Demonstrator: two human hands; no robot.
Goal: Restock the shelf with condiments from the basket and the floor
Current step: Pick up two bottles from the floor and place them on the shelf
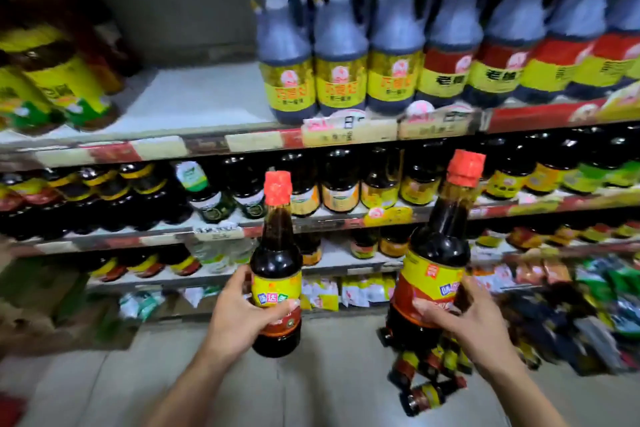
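Note:
I hold two dark sauce bottles with red caps and yellow-red labels in front of the shelves. My left hand (pixel 239 315) grips the left bottle (pixel 276 253) around its label, upright. My right hand (pixel 467 326) grips the right bottle (pixel 436 246), which tilts slightly right. On the floor below my right hand lie several more bottles (pixel 429 381) of the same kind. The top shelf (pixel 194 100) has a bare white stretch between the lying yellow-labelled bottles at left and the large jugs (pixel 339 45) at right.
The middle shelf (pixel 311 218) is packed with small dark bottles. Lower shelves hold sachets (pixel 349 291) and packets. Cardboard boxes (pixel 45 305) stand at the left on the floor. Packaged goods (pixel 588 315) crowd the lower right. A red object (pixel 10 409) shows at the bottom left.

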